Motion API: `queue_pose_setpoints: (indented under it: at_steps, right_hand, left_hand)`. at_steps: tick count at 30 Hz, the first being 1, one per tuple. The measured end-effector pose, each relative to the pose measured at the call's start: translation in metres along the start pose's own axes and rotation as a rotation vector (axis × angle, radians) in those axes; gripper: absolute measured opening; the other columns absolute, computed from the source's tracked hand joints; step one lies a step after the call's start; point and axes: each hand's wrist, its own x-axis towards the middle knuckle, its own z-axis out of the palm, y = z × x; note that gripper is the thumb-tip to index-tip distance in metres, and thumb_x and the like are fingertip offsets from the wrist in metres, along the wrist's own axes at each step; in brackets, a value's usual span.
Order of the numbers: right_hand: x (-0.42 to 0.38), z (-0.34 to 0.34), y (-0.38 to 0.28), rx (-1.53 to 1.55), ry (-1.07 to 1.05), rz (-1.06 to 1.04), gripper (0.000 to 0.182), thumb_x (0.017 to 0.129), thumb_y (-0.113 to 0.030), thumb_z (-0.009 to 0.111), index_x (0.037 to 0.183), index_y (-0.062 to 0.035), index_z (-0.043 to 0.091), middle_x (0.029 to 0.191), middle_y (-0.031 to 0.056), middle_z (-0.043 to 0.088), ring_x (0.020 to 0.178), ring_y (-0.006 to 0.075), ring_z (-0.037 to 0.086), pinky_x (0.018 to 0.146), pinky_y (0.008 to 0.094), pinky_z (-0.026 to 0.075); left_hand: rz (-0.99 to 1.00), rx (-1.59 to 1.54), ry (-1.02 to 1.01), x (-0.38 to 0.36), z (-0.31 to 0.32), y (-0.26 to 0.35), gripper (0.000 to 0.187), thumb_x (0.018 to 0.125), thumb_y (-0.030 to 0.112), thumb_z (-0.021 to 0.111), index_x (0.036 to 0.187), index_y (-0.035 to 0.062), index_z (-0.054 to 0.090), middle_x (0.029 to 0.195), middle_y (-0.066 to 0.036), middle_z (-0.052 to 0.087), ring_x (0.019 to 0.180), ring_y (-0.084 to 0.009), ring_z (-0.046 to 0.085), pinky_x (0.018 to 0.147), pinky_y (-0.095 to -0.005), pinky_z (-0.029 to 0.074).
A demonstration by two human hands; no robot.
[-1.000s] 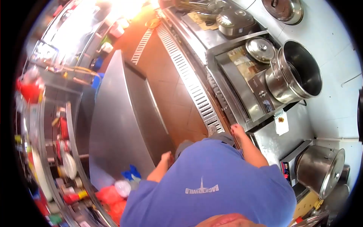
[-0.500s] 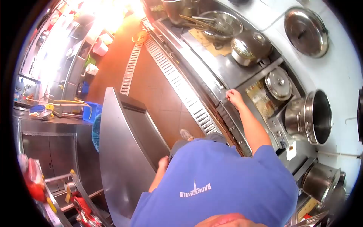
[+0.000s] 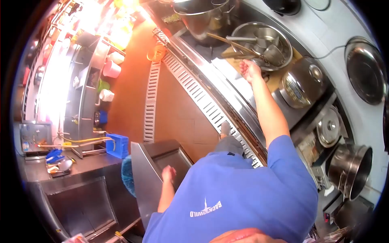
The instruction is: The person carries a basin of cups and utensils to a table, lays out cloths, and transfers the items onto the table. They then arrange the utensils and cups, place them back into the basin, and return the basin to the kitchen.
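Observation:
My right hand (image 3: 249, 69) is stretched out over the steel cooking counter (image 3: 227, 87), fingers apart and holding nothing. It hovers just short of a metal bowl (image 3: 279, 34) that holds several ladles, whose long handles (image 3: 233, 43) point toward it. My left hand (image 3: 168, 174) hangs low at my side with fingers curled and nothing in it, over the top of a steel worktable (image 3: 156, 160). My blue shirt (image 3: 239, 194) fills the lower middle of the view.
A large pot (image 3: 202, 16) stands at the far end of the counter, with a lidded cooker (image 3: 302, 83), a small lid (image 3: 330, 127) and a tall stockpot (image 3: 350, 170) to the right. Floor drain grates (image 3: 152, 101) run along the orange floor. A blue crate (image 3: 117, 145) sits on the left.
My right hand has moved along the counter from its front edge up to the bowl of ladles. I have walked forward; the worktable and pots have slid down and back in view.

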Motion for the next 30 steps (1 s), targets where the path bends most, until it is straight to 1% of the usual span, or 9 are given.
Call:
queue_pose_setpoints:
  at_steps: [2, 4, 8, 10, 13, 20, 26, 27, 30]
  right_hand:
    - [0.078, 0.014, -0.007, 0.242, 0.061, 0.131, 0.013, 0.092, -0.015, 0.06, 0.101, -0.0063, 0.058, 0.084, 0.0072, 0.064, 0.076, 0.0202, 0.064, 0.069, 0.0321, 0.054]
    - [0.127, 0.038, -0.019, 0.24, 0.263, 0.028, 0.02, 0.092, -0.014, 0.059, 0.109, -0.0035, 0.057, 0.096, 0.0124, 0.063, 0.088, 0.0259, 0.064, 0.08, 0.0372, 0.055]
    - [0.187, 0.063, -0.052, 0.3, 0.579, 0.08, 0.041, 0.087, -0.019, 0.064, 0.121, -0.0007, 0.05, 0.122, 0.0191, 0.05, 0.114, 0.0318, 0.051, 0.094, 0.043, 0.048]
    - [0.223, 0.05, -0.049, 0.364, 0.579, 0.054, 0.042, 0.084, -0.022, 0.067, 0.123, -0.0107, 0.052, 0.127, 0.0136, 0.053, 0.115, 0.0345, 0.051, 0.097, 0.0516, 0.041]
    - [0.265, 0.03, -0.042, 0.597, 0.565, 0.074, 0.059, 0.081, -0.015, 0.071, 0.133, -0.0002, 0.046, 0.139, 0.0172, 0.046, 0.125, 0.0328, 0.047, 0.108, 0.0505, 0.034]
    - [0.29, 0.012, -0.026, 0.833, 0.437, -0.022, 0.038, 0.079, -0.009, 0.065, 0.114, -0.0021, 0.05, 0.122, 0.0171, 0.054, 0.111, 0.0342, 0.053, 0.102, 0.055, 0.039]
    - [0.271, 0.035, -0.044, 0.74, 0.551, -0.18, 0.028, 0.078, 0.001, 0.061, 0.102, -0.0037, 0.048, 0.097, 0.0132, 0.053, 0.09, 0.0334, 0.056, 0.08, 0.056, 0.049]
    - [0.261, 0.039, -0.048, 0.72, 0.551, -0.153, 0.03, 0.077, 0.002, 0.062, 0.103, -0.0038, 0.048, 0.096, 0.0129, 0.052, 0.089, 0.0335, 0.056, 0.078, 0.0563, 0.049]
    - [0.238, 0.041, -0.052, 0.663, 0.578, -0.112, 0.028, 0.079, 0.0, 0.06, 0.104, -0.0031, 0.048, 0.097, 0.014, 0.053, 0.087, 0.0339, 0.056, 0.079, 0.0575, 0.049]
  left_hand:
    - [-0.249, 0.168, -0.026, 0.034, -0.025, -0.057, 0.024, 0.094, 0.031, 0.054, 0.084, 0.0091, 0.059, 0.068, -0.007, 0.061, 0.058, -0.0194, 0.056, 0.054, -0.0343, 0.047]
    - [0.55, 0.442, -0.422, 0.026, -0.043, -0.077, 0.022, 0.094, 0.029, 0.058, 0.088, 0.0073, 0.062, 0.074, -0.007, 0.062, 0.061, -0.0174, 0.056, 0.058, -0.0318, 0.048]
    - [0.196, 0.968, -0.168, 0.021, -0.057, -0.065, 0.02, 0.093, 0.027, 0.06, 0.09, 0.0072, 0.062, 0.075, -0.007, 0.063, 0.062, -0.0168, 0.056, 0.058, -0.0305, 0.048]
    - [0.131, 0.879, -0.124, 0.035, -0.048, -0.017, 0.019, 0.093, 0.026, 0.06, 0.091, 0.0072, 0.062, 0.076, -0.007, 0.063, 0.063, -0.0166, 0.057, 0.057, -0.0299, 0.048]
    - [0.004, 0.614, -0.051, 0.065, -0.024, 0.067, 0.018, 0.093, 0.025, 0.061, 0.093, 0.0071, 0.062, 0.077, -0.006, 0.063, 0.063, -0.0161, 0.057, 0.057, -0.029, 0.048]
    - [-0.095, 0.287, -0.258, 0.19, 0.094, 0.247, 0.016, 0.093, 0.022, 0.063, 0.099, 0.0082, 0.06, 0.075, -0.004, 0.06, 0.063, -0.0135, 0.055, 0.053, -0.0242, 0.044]
    - [0.522, 1.007, -0.649, 0.249, 0.325, 0.402, 0.028, 0.092, 0.029, 0.062, 0.089, 0.0014, 0.061, 0.074, -0.007, 0.063, 0.065, -0.018, 0.059, 0.061, -0.0333, 0.048]
    - [0.91, 0.951, -0.637, 0.277, 0.364, 0.402, 0.028, 0.093, 0.024, 0.061, 0.076, 0.0037, 0.055, 0.068, -0.004, 0.058, 0.065, -0.0121, 0.053, 0.059, -0.0285, 0.045]
    - [1.057, 0.89, -0.876, 0.208, 0.492, 0.479, 0.023, 0.092, 0.02, 0.061, 0.104, 0.0002, 0.064, 0.092, -0.012, 0.068, 0.085, -0.0202, 0.065, 0.077, -0.0319, 0.05]
